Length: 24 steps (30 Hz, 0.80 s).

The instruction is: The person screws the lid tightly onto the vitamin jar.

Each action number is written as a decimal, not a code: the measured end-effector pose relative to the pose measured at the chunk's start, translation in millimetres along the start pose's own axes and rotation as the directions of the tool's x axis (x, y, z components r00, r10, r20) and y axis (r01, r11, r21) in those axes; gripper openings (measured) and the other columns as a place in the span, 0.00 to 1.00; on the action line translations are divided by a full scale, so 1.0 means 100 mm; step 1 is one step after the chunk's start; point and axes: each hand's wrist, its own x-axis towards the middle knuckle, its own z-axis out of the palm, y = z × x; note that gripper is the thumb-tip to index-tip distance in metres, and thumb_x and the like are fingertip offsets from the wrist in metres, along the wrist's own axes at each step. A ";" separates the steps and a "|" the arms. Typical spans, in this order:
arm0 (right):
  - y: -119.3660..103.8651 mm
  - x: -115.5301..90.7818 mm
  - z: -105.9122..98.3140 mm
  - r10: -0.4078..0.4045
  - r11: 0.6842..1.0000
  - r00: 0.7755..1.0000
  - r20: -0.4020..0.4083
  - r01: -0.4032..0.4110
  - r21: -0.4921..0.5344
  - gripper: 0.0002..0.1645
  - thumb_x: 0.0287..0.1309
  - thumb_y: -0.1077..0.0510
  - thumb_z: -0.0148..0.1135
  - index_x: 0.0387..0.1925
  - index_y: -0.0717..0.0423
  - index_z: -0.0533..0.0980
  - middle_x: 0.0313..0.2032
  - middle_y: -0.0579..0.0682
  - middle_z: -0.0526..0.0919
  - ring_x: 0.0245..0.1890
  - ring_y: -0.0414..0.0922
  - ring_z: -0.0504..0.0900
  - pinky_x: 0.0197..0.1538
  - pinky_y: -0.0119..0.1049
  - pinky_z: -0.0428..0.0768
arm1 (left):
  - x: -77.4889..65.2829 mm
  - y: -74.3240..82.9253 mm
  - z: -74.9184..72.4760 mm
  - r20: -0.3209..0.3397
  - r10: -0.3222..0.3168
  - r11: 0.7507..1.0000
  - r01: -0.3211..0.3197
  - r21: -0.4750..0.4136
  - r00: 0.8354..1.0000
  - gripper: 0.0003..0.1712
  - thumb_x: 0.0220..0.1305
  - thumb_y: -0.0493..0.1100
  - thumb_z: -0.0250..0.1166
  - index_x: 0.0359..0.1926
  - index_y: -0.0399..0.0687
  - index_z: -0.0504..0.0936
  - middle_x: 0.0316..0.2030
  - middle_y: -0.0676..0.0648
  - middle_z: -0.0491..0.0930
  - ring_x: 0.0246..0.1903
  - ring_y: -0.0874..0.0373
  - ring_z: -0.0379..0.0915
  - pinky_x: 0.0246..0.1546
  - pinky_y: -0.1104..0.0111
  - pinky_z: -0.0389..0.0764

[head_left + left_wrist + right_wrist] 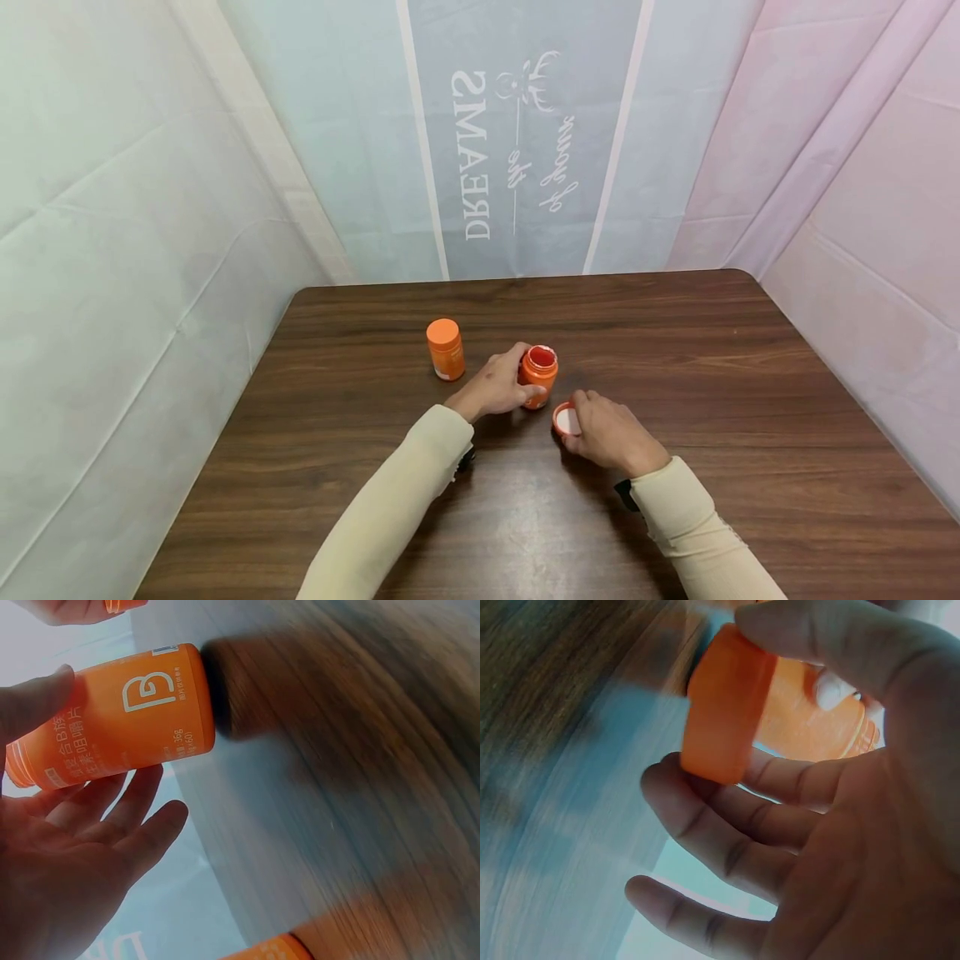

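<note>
An orange pill bottle (pixel 538 385) with its mouth uncovered stands on the table, and my left hand (pixel 493 386) grips it around the side. In the left wrist view white print shows on the bottle (pixel 142 712), between the thumb and fingers. To its right my right hand (pixel 611 433) pinches an orange screw cap (pixel 567 420), its white inside turned upward and to the left. The right wrist view has the cap (pixel 727 709) between thumb and fingertips, partly covering the bottle (pixel 810 712) behind it.
A second orange bottle (pixel 446 352), its lid on, stands upright to the left of my left hand. The dark wooden table (pixel 675 350) meets a printed cloth backdrop (pixel 525 167) at the back, with pale cloth walls at both sides.
</note>
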 end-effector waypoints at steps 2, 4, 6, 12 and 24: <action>0.00 0.00 -0.01 -0.002 1.000 1.000 -0.018 0.002 -0.005 0.25 0.52 0.54 0.73 0.43 0.64 0.71 0.32 0.53 0.75 0.31 0.49 0.78 0.35 0.48 0.79 | -0.03 -0.02 -0.02 0.003 0.004 1.000 -0.004 0.001 1.000 0.33 0.64 0.46 0.71 0.66 0.47 0.66 0.57 0.47 0.78 0.56 0.56 0.75 0.61 0.60 0.73; 0.00 0.00 -0.02 -0.001 1.000 1.000 -0.029 0.001 -0.006 0.25 0.51 0.54 0.72 0.42 0.64 0.71 0.32 0.53 0.74 0.30 0.49 0.77 0.35 0.49 0.79 | -0.06 -0.03 -0.04 0.006 0.005 1.000 -0.005 0.000 1.000 0.33 0.65 0.47 0.70 0.66 0.47 0.66 0.57 0.47 0.77 0.56 0.57 0.74 0.61 0.59 0.73; 0.00 0.01 -0.03 0.009 1.000 1.000 -0.030 -0.009 0.000 0.25 0.51 0.53 0.71 0.43 0.65 0.71 0.32 0.53 0.75 0.31 0.49 0.77 0.36 0.50 0.79 | -0.09 -0.04 -0.06 0.010 0.004 1.000 -0.004 0.001 1.000 0.34 0.65 0.47 0.70 0.66 0.48 0.66 0.58 0.47 0.77 0.57 0.57 0.74 0.61 0.59 0.73; -0.01 0.03 -0.07 0.035 0.999 0.999 -0.025 -0.035 0.013 0.29 0.52 0.50 0.72 0.47 0.65 0.71 0.35 0.54 0.76 0.34 0.50 0.78 0.39 0.54 0.78 | -0.17 -0.05 -0.12 0.027 0.024 1.000 -0.023 -0.016 0.999 0.32 0.64 0.45 0.71 0.65 0.47 0.66 0.57 0.47 0.78 0.56 0.57 0.75 0.60 0.59 0.74; -0.03 0.08 -0.21 0.015 0.999 0.992 -0.128 -0.008 0.052 0.31 0.55 0.46 0.73 0.49 0.65 0.73 0.36 0.54 0.75 0.35 0.49 0.76 0.36 0.52 0.77 | -0.25 -0.05 -0.29 0.070 0.044 0.999 -0.043 -0.019 0.997 0.31 0.63 0.43 0.71 0.64 0.47 0.68 0.54 0.47 0.79 0.52 0.59 0.76 0.56 0.63 0.76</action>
